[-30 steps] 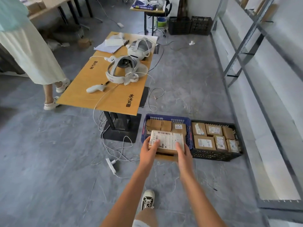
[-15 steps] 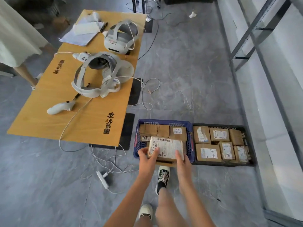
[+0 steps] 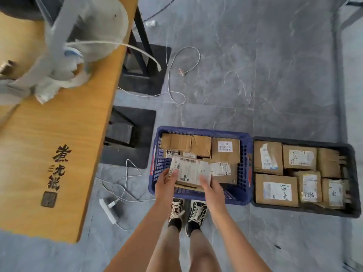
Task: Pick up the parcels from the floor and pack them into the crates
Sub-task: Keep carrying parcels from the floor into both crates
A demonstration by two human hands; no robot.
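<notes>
A flat cardboard parcel (image 3: 190,170) with a white barcode label hangs over the near left part of the blue crate (image 3: 245,173). My left hand (image 3: 167,180) grips its left end and my right hand (image 3: 211,185) grips its right end, thumbs on top. Several brown parcels (image 3: 225,149) lie in the blue crate behind it. To the right, touching it, stands a black crate (image 3: 353,154) filled with several labelled parcels (image 3: 277,190).
A wooden table (image 3: 59,154) with a white headset (image 3: 78,46) fills the left side; its black base plates (image 3: 141,134) lie next to the blue crate. White cables and a power strip (image 3: 108,210) lie on the grey floor at my feet.
I have stepped up to the crates and the view has tilted down. The parcel, held in both hands, has come lower over the blue crate.
</notes>
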